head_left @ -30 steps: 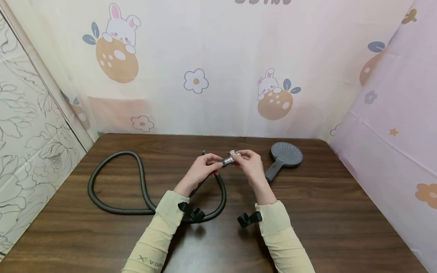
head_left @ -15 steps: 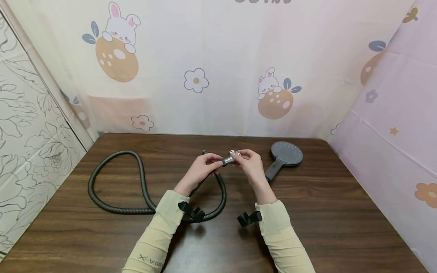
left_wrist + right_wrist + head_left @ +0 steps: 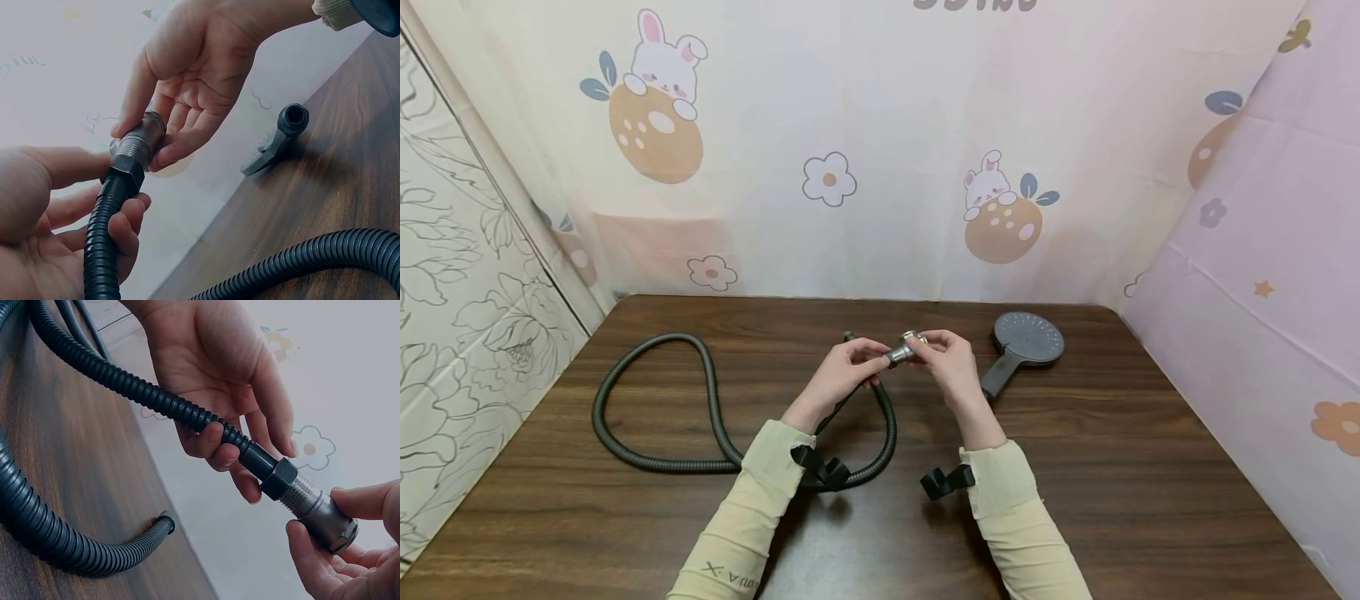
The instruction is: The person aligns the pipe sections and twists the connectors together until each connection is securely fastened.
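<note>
Over the middle of the table, my left hand grips one end of a black ribbed shower hose just below its hex nut. My right hand pinches a silver metal fitting between thumb and fingers. The fitting is joined in line with the nut, and bare threads show between the two in both wrist views. To the right of my right hand lies a grey shower head, face up, its handle toward me; the left wrist view shows the handle's open round end.
The hose makes a wide loop on the left of the brown wooden table and crosses under my left forearm. Its other end lies on the table behind my left hand. A printed curtain hangs along the back edge.
</note>
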Motion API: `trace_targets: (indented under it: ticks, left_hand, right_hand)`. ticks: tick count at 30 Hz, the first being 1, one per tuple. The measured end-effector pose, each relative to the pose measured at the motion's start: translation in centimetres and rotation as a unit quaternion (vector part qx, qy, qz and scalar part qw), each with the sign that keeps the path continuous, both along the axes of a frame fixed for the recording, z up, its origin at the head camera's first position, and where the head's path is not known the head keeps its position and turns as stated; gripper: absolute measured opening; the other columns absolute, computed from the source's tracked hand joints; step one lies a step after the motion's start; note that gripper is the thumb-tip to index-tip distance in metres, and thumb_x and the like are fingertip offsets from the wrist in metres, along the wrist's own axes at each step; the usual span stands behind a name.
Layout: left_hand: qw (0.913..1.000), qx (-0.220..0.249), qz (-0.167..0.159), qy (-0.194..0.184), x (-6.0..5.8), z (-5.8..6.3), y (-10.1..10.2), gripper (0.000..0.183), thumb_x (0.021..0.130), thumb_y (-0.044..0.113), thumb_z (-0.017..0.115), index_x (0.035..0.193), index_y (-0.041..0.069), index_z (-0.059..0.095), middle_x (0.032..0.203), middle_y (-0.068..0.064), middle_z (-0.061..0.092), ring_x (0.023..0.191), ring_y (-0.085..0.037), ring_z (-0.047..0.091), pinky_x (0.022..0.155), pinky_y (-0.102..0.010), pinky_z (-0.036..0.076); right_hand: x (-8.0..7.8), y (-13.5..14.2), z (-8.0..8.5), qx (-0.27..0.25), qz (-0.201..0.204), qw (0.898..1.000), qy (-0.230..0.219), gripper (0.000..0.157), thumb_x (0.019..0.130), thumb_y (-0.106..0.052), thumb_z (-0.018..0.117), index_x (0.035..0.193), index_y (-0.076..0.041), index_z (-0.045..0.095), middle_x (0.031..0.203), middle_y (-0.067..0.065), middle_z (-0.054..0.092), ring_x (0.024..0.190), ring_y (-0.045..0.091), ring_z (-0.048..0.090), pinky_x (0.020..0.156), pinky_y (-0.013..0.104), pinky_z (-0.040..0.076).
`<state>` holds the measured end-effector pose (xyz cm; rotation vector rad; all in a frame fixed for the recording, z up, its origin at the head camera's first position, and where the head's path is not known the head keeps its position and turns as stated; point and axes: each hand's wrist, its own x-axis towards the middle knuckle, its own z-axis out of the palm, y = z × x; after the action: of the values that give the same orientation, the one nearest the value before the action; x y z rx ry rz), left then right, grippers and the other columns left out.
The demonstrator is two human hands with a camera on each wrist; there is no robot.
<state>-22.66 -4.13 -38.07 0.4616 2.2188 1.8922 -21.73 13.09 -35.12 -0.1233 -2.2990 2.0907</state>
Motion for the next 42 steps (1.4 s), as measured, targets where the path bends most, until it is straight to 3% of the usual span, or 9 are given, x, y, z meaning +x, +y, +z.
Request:
trace_targets:
  ticks: [7, 12, 16, 24, 27, 31, 38, 42]
  left_hand:
    - [1.0, 0.0, -0.005, -0.004, 0.02, 0.01, 0.11, 0.027, 0.085, 0.014, 0.063, 0.111, 0.005, 0.059, 0.097, -0.01, 0.063, 0.083, -0.04, 0.056, 0.075, -0.05, 0.047]
    - [1.0, -0.002, 0.004, -0.003, 0.05, -0.09, 0.11, 0.025, 0.087, 0.016, 0.062, 0.109, 0.006, 0.061, 0.09, -0.01, 0.061, 0.082, -0.041, 0.055, 0.074, -0.05, 0.047]
    - [1.0, -0.005, 0.006, -0.004, 0.01, -0.03, 0.15, 0.026, 0.088, 0.017, 0.06, 0.111, 0.005, 0.06, 0.089, -0.01, 0.061, 0.081, -0.04, 0.055, 0.072, -0.046, 0.048]
    - [0.9999, -0.011, -0.001, -0.013, 0.04, 0.26, 0.14, 0.029, 0.091, 0.019, 0.056, 0.114, 0.001, 0.056, 0.098, -0.014, 0.061, 0.069, -0.02, 0.057, 0.063, -0.029, 0.048]
    - [0.9997, -0.013, -0.007, -0.018, 0.21, 0.53, 0.03, 0.03, 0.092, 0.019, 0.054, 0.115, 0.001, 0.055, 0.093, -0.009, 0.061, 0.069, -0.023, 0.056, 0.062, -0.027, 0.047]
    - [0.9999, -0.008, -0.003, -0.014, 0.08, 0.19, 0.06, 0.03, 0.093, 0.022, 0.053, 0.115, 0.002, 0.055, 0.089, -0.008, 0.061, 0.075, -0.033, 0.056, 0.064, -0.032, 0.048]
    - [0.9999, -0.001, 0.004, -0.014, -0.14, -0.28, 0.23, 0.025, 0.094, 0.022, 0.05, 0.11, 0.004, 0.055, 0.1, -0.023, 0.063, 0.081, -0.044, 0.054, 0.073, -0.05, 0.047]
    - [0.9997, -0.001, 0.002, -0.024, -0.15, -0.23, 0.26, 0.025, 0.095, 0.024, 0.047, 0.109, 0.005, 0.055, 0.101, -0.024, 0.063, 0.085, -0.047, 0.052, 0.075, -0.052, 0.045]
  right_hand:
    - [0.01, -0.03, -0.1, -0.002, 0.0, 1.0, 0.002, 0.033, 0.086, -0.013, 0.062, 0.11, 0.007, 0.053, 0.105, 0.026, 0.062, 0.072, 0.008, 0.064, 0.077, 0.034, 0.053]
    - [-0.04, -0.02, -0.11, -0.002, 0.002, 1.0, 0.002, 0.032, 0.087, -0.012, 0.061, 0.11, 0.007, 0.053, 0.107, 0.025, 0.061, 0.073, 0.008, 0.064, 0.076, 0.032, 0.053]
    - [-0.12, -0.05, -0.05, -0.002, 0.003, 1.0, 0.003, 0.032, 0.087, -0.013, 0.061, 0.111, 0.007, 0.053, 0.108, 0.025, 0.061, 0.073, 0.008, 0.064, 0.075, 0.031, 0.053]
    - [-0.12, 0.0, -0.04, -0.002, 0.0, 1.0, -0.003, 0.034, 0.087, -0.014, 0.062, 0.112, 0.007, 0.053, 0.107, 0.025, 0.061, 0.074, 0.009, 0.064, 0.078, 0.035, 0.052]
    - [-0.09, 0.0, -0.04, -0.003, 0.001, 1.0, -0.003, 0.034, 0.086, -0.014, 0.062, 0.112, 0.006, 0.053, 0.108, 0.025, 0.061, 0.075, 0.01, 0.064, 0.08, 0.036, 0.052]
    - [-0.08, 0.02, -0.04, -0.004, 0.002, 1.0, -0.002, 0.034, 0.087, -0.015, 0.062, 0.112, 0.006, 0.053, 0.108, 0.025, 0.061, 0.075, 0.01, 0.064, 0.079, 0.036, 0.052]
    - [-0.05, 0.02, 0.01, -0.001, 0.003, 1.0, -0.001, 0.035, 0.087, -0.015, 0.062, 0.112, 0.006, 0.053, 0.107, 0.025, 0.061, 0.075, 0.01, 0.064, 0.081, 0.038, 0.051]
    - [-0.02, 0.03, 0.01, -0.004, 0.005, 1.0, -0.001, 0.035, 0.087, -0.015, 0.062, 0.113, 0.006, 0.053, 0.108, 0.025, 0.06, 0.076, 0.011, 0.064, 0.082, 0.039, 0.051]
